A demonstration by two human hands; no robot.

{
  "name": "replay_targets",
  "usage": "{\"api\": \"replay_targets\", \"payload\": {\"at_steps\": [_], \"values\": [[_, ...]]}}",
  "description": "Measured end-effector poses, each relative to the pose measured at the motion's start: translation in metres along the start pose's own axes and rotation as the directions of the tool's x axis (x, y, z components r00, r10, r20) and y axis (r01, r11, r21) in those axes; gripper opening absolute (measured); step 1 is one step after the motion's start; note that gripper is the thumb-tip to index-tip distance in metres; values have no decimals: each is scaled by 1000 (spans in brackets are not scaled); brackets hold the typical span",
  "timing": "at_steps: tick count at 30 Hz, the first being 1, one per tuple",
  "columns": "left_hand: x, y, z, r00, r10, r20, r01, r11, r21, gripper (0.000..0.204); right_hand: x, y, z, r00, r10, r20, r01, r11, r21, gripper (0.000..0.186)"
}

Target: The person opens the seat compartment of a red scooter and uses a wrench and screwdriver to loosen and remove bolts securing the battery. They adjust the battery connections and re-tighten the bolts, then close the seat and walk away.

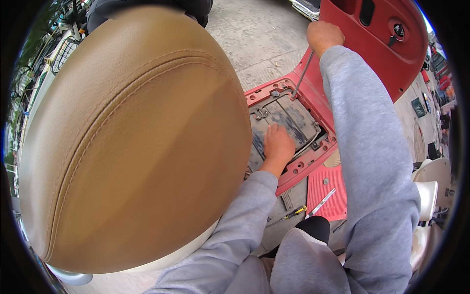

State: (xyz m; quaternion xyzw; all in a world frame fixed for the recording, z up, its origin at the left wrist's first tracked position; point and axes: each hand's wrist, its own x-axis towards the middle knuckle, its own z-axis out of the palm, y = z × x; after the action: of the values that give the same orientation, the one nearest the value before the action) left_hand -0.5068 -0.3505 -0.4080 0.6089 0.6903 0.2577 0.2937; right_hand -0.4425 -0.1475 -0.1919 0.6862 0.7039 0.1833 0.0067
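Observation:
My right hand [326, 38] is closed around the top of a long metal tool [307, 63], whose lower end sits at a fitting near the upper edge of the open compartment in a red scooter body [302, 171]. Inside are dusty dark battery blocks [285, 117] with cables and terminals. My left hand [279, 149] rests on the blocks at the lower middle, fingers extended and holding nothing. A large tan stitched seat [147, 147] fills the left side, beside my left arm.
A red upright front panel [372, 59] with keys stands at upper right. Below the compartment lie a red ribbed mat [328, 182], a yellow-handled screwdriver [294, 212] and a silver tool [320, 203] on the concrete floor [245, 44]. Cream panels [435, 179] are at far right.

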Motion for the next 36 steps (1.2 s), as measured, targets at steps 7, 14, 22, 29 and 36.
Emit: {"api": "replay_targets", "payload": {"at_steps": [7,14,22,29,36], "values": [[2,-1,2,1000,-7,-13,7,1000,10,36,-3,1,18,714,-616,-331,652,758,-4,30],[8,-3,-5,991,-120,-61,109,981,-159,34,-6,31,-4,780,-450,-435,593,753,284,35],[25,-31,-9,968,-41,-246,59,996,68,49,-60,8,-42,932,-218,-288,307,899,312,38],[29,-37,-1,975,-47,-219,97,970,225,51,-88,-5,-30,940,-246,-235,322,868,377,36],[33,-41,1,959,-99,-266,145,977,159,56,-86,-14,-21,934,-251,-254,340,839,424,37]]}}
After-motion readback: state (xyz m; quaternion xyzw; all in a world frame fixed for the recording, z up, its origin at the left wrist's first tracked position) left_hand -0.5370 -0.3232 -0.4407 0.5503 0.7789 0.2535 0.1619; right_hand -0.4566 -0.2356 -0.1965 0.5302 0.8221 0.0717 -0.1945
